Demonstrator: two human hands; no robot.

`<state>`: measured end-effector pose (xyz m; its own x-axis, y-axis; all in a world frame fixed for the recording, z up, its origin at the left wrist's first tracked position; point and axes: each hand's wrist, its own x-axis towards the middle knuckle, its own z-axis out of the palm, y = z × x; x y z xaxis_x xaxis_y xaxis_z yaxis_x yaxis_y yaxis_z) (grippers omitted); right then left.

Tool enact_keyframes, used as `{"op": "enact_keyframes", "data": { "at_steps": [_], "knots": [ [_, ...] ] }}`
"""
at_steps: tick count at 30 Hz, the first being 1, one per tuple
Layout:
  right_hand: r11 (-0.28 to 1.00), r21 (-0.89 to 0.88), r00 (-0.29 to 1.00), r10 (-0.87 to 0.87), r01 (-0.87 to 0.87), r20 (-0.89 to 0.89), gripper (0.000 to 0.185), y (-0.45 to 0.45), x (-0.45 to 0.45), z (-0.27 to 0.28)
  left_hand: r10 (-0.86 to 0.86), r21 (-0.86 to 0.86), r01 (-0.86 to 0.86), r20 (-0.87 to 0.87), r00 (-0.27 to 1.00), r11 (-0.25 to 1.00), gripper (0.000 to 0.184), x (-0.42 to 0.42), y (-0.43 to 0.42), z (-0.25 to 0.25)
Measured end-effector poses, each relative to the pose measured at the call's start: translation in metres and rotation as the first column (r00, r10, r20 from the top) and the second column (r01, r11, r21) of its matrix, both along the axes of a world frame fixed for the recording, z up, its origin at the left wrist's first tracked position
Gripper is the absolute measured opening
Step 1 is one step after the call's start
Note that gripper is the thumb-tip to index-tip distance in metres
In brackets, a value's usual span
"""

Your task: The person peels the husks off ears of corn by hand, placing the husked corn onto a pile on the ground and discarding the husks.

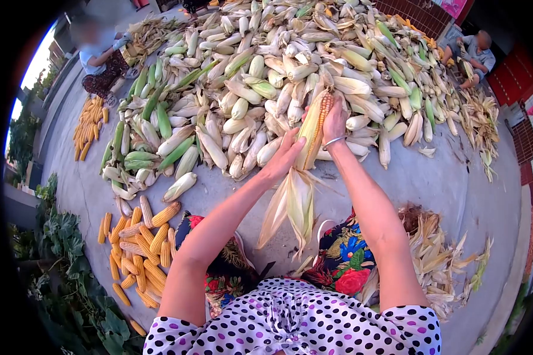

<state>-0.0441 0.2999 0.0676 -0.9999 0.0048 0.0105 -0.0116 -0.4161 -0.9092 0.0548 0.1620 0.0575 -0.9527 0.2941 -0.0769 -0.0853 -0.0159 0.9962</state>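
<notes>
The grip is clamping on one part-husked corn ear [317,127], both hands being wrapped about it: the left hand [286,155] is pressing its lower left side, and the right hand [336,121] is holding the upper right side, with a bracelet [334,140] circling the wrist. The exact placing of some fingertips behind the ear is hard to make out. The ear is leaning slightly, its orange kernels showing on the right, while pale husk leaves [294,207] are hanging from its lower end.

From the left, green vines [65,260] are spreading along the edge of the concrete ground [219,195]. A seated person [100,62] is working near a small row of bare cobs [90,124]. Nearer, a larger pile of husked cobs [139,248] is lying beside the wearer's left leg. In the middle, a broad heap of unhusked corn [243,89] is covering the ground beyond the hands, green husks mixing with dry ones. On the right, loose husks [438,257] are lying beside the wearer's right leg. Farther up, another person [478,54] is sitting at the heap's edge, with stripped husks [479,118] spreading close by.
</notes>
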Motion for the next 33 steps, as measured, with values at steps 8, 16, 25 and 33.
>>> {"op": "enact_keyframes", "data": {
  "at_steps": [8, 16, 25, 33],
  "knots": [
    [0.776, -0.627, 0.984, 0.060, 0.061, 0.170, 0.045, -0.041, 0.015, 0.024, -0.002, 0.713, -0.185, 0.252, 0.968, 0.676, 0.061, -0.008, 0.007, -0.014],
    [0.653, 0.021, 0.620, 0.707, -0.757, 0.340, 0.036, -0.012, 0.047, 0.011, 0.476, 0.712, -0.486, 0.239, 0.847, 0.507, 0.056, -0.042, -0.091, 0.008],
    [0.420, 0.828, 0.774, 0.633, -0.371, 0.025, 0.078, -0.017, 0.036, 0.010, 0.466, 0.587, -0.545, 0.298, 0.833, 0.599, 0.056, -0.034, -0.052, -0.018],
    [0.612, 0.675, 0.772, 0.628, -0.412, -0.099, 0.077, -0.041, 0.053, -0.018, 0.376, 0.571, -0.481, 0.300, 0.877, 0.666, 0.050, -0.022, -0.047, -0.020]
  ]
}}
